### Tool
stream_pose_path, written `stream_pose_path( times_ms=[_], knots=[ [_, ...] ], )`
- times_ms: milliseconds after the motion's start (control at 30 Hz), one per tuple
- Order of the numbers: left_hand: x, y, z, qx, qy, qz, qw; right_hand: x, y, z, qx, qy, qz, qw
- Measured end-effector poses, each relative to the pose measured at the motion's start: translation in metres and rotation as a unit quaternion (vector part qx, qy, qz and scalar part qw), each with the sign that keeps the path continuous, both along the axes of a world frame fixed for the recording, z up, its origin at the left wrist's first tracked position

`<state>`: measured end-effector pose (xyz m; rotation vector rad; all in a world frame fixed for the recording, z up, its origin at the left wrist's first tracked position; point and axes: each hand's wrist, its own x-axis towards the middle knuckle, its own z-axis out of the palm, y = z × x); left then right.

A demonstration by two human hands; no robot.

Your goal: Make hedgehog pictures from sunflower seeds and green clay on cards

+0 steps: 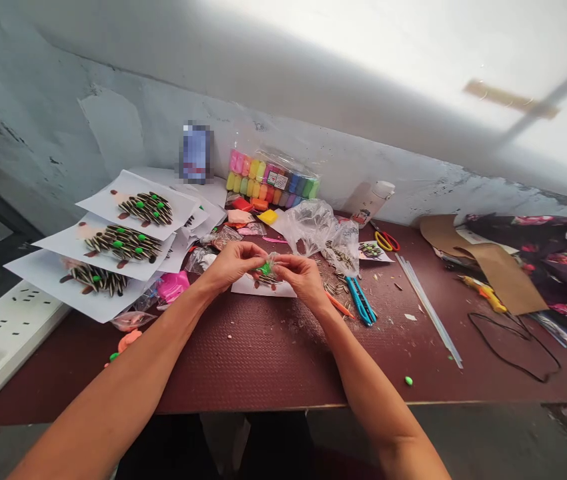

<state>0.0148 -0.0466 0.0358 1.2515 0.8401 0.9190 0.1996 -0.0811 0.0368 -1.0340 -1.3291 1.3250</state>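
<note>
My left hand [233, 265] and my right hand [303, 275] are both closed, pinching a small clear plastic bag of green clay [266, 268] between them. Just below the bag lies a white card [287, 291] with striped seeds stuck on it, partly hidden by my fingers. To the left, overlapping white cards [53, 257] carry seed hedgehogs dotted with green clay. A crumpled clear bag [308, 227] and loose sunflower seeds [336, 287] are right of my right hand. A blue utility knife [361, 301] and an orange pen-like tool [339, 305] lie close by.
Packed coloured clay [268, 180] leans on the wall beside a white bottle [373, 203]. Scissors [386, 240], translucent glue sticks [431, 313] and a corded yellow glue gun [486, 293] lie to the right. A white power strip [8, 333] runs along the left edge.
</note>
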Motion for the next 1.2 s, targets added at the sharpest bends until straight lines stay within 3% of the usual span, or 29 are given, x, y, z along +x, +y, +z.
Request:
stream_pose_path(
  times_ms=[200, 367, 633, 933, 1200],
  knots=[
    [0.006, -0.002, -0.005, -0.001, -0.03, 0.021, 0.999, -0.001, -0.001, -0.004, 0.016, -0.015, 0.008, 1.0],
    [0.005, -0.002, -0.006, -0.017, -0.047, 0.011, 0.999, -0.001, -0.004, -0.007, 0.074, -0.09, -0.018, 0.993],
    [0.006, -0.003, -0.003, -0.041, -0.058, 0.008, 0.997, -0.002, -0.01, -0.001, 0.217, -0.263, -0.089, 0.936],
    [0.003, -0.003, -0.002, -0.059, -0.061, -0.013, 0.996, -0.001, -0.008, -0.004, 0.21, -0.254, -0.093, 0.939],
    [0.005, -0.003, -0.003, -0.047, -0.077, 0.014, 0.996, -0.001, -0.009, -0.002, 0.283, -0.333, -0.101, 0.894]
  ],
)
